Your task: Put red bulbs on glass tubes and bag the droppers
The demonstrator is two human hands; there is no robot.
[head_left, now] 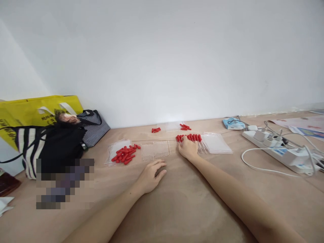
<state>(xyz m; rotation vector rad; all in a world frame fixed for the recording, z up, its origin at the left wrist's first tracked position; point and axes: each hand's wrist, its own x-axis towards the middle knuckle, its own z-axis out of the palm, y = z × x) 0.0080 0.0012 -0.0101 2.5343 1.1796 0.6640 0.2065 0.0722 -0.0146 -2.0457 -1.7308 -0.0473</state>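
My right hand [188,147] is over a row of glass droppers with red rubber bulbs [194,137]. Its curled fingers touch the bulbs at the left part of the row, and whatever is between the fingertips is hidden. My left hand [152,175] rests on the brown table with thumb and fingers apart, holding nothing. Just beyond it lies a row of clear glass tubes [155,150] without bulbs. Left of these, a pile of loose red rubber bulbs [124,155] sits on clear plastic bags [110,157]. More clear bags [217,143] lie right of the droppers.
Toward the wall are two small red bulb groups [156,130] and another row of tubes [173,126]. A white power strip [275,152] with chargers and cables lies right, near a blue packet [233,124]. Black [58,145], striped [92,128] and yellow bags [32,108] stand left.
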